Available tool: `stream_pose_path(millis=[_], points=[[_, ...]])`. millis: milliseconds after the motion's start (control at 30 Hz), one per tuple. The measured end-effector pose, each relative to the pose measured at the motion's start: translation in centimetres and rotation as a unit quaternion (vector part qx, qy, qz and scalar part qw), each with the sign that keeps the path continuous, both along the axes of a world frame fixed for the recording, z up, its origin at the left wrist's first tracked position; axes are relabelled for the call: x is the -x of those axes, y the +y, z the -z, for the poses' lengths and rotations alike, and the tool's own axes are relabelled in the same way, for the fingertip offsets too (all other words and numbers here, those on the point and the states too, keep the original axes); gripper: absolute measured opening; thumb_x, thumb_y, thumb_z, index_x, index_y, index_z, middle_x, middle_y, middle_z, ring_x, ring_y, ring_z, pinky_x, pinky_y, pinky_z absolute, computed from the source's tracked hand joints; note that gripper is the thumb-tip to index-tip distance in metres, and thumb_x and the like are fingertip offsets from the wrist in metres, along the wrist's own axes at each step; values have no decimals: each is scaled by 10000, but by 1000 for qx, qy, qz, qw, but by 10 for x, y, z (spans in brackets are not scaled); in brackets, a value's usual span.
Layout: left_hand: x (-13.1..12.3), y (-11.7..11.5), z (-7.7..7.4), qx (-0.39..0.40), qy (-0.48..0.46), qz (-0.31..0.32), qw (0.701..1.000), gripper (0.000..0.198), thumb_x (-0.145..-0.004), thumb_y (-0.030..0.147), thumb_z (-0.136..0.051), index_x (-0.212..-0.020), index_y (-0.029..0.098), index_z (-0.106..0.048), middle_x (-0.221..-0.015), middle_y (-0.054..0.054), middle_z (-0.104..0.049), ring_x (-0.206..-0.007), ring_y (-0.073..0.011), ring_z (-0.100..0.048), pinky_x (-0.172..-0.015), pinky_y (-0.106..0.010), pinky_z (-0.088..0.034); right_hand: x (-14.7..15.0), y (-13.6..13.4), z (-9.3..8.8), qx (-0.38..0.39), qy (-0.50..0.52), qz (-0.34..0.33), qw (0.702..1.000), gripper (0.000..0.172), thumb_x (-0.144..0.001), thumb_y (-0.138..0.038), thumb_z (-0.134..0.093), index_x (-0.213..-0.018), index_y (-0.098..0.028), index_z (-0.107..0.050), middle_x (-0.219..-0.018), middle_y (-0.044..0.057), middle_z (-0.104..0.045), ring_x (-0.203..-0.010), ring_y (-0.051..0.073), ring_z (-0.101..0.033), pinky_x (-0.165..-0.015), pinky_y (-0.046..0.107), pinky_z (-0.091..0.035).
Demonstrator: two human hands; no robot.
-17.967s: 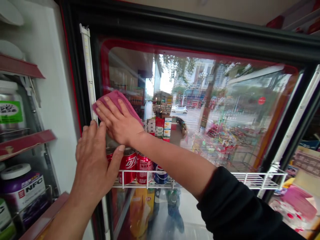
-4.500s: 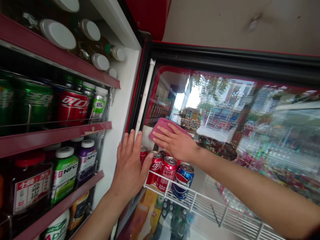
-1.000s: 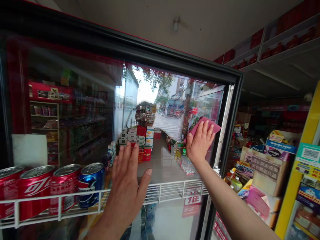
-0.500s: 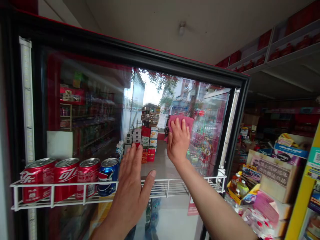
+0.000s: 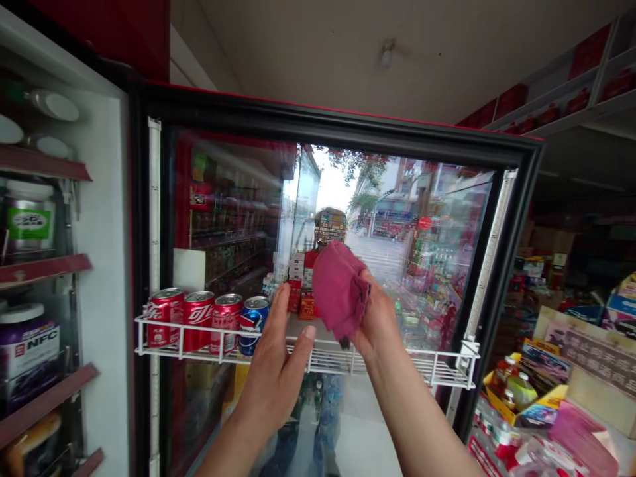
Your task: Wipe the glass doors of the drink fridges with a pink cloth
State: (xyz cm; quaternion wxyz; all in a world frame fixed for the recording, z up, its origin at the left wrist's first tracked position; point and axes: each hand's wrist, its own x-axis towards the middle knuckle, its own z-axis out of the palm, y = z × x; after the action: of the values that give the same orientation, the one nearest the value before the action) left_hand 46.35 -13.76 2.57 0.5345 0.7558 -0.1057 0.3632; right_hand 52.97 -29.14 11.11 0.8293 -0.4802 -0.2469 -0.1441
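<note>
A glass cooler door [image 5: 238, 232] stands open in front of me, with a white wire rack [image 5: 368, 361] across its inner side. My right hand [image 5: 375, 318] grips a bunched pink cloth [image 5: 338, 288] in front of the glass; whether the cloth touches the glass I cannot tell. My left hand [image 5: 278, 364] is empty, its fingers extended and its thumb apart, just right of the blue can [image 5: 254, 324]. Three red cans [image 5: 197, 321] stand in the rack left of that blue can.
Cooler shelves with an NFC bottle [image 5: 30, 351] and a green-labelled jar [image 5: 30, 222] are at the left. A black door frame [image 5: 511, 265] edges the glass. Boxes and packaged goods [image 5: 527, 391] fill the lower right.
The view has shifted left, showing the cooler shelves. The cloth, earlier flat under my right hand on the glass, is now bunched in my grip and turned toward me.
</note>
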Motion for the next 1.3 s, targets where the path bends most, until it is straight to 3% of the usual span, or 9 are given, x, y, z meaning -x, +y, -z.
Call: stream_pose_path(millis=[67, 133, 233, 367, 567, 767, 967, 1067, 1300], points=[[2, 0, 1, 103, 17, 46, 993, 860, -1034, 629, -649, -1769, 314, -333, -1860, -82, -311, -1720, -315, -313, -1419, -562, -229, 10, 3, 15, -14, 67, -109, 992, 457, -942, -635, -729, -1137, -230, -811, -1121, 102, -875, -1206, 320, -803, -1049, 500, -663], [4, 0, 4, 215, 42, 110, 970, 845, -965, 652, -745, -1683, 287, -490, -1759, -119, -500, -1614, -327, -502, -1334, -515, -413, 19, 4, 34, -9, 108, -187, 976, 478, -913, -672, -739, -1049, -220, -814, -1066, 121, -875, -1202, 337, -803, -1022, 518, -672], [9, -1, 15, 321, 76, 175, 928, 648, -837, 587, -902, -1343, 216, -740, -1343, -119, -799, -1238, -287, -762, -1030, -382, -616, 29, 6, 70, -23, 170, -251, 953, 495, -927, -682, -704, -1034, -214, -821, -1073, 132, -876, -1213, 342, -797, -1015, 539, -671], [20, -2, 40, 387, 58, 135, 911, 477, -692, 422, -1023, -990, 201, -724, -910, 10, -780, -787, -127, -707, -761, -238, -562, 43, 10, 129, -60, 248, -278, 926, 510, -954, -688, -687, -1095, -220, -830, -1093, 117, -877, -1182, 328, -809, -1006, 530, -669], [41, 5, 69, 391, 64, 77, 915, 524, -667, 363, -1032, -1051, 217, -708, -972, 22, -771, -800, -118, -683, -788, -244, -562, 70, 12, 192, -66, 244, -236, 938, 590, -877, -770, -793, -1178, -264, -830, -1142, 99, -876, -1110, 322, -827, -959, 480, -676], [61, 9, 81, 386, 138, 72, 909, 546, -625, 393, -1052, -993, 211, -691, -875, 26, -762, -719, -127, -684, -692, -239, -553, 85, 10, 205, -68, 243, -226, 941, 435, -860, -530, -926, -1179, -251, -832, -1107, 82, -874, -1058, 308, -828, -949, 461, -672], [77, 3, 102, 439, 242, 73, 862, 540, -751, 589, -961, -1040, 187, -742, -891, -29, -796, -757, -174, -737, -701, -276, -585, 89, 20, 215, -98, 277, -205, 934, 380, -820, -491, -956, -1093, -256, -837, -1007, 55, -871, -959, 289, -828, -908, 448, -683], [82, 2, 112, 445, 282, 85, 846, 579, -730, 551, -979, -1110, 161, -784, -908, -72, -827, -784, -222, -777, -729, -314, -609, 93, 21, 221, -84, 287, -216, 930, 400, -820, -513, -951, -1091, -244, -831, -1021, 55, -866, -930, 276, -819, -874, 423, -677], [86, 17, 111, 318, 284, 89, 900, 525, -752, 553, -946, -1071, 161, -804, -882, -68, -814, -751, -221, -754, -767, -340, -610, 89, 14, 230, 70, 210, -191, 956, 368, -789, -491, -971, -988, -210, -842, -906, 19, -833, -775, 188, -723, -747, 294, -598]])
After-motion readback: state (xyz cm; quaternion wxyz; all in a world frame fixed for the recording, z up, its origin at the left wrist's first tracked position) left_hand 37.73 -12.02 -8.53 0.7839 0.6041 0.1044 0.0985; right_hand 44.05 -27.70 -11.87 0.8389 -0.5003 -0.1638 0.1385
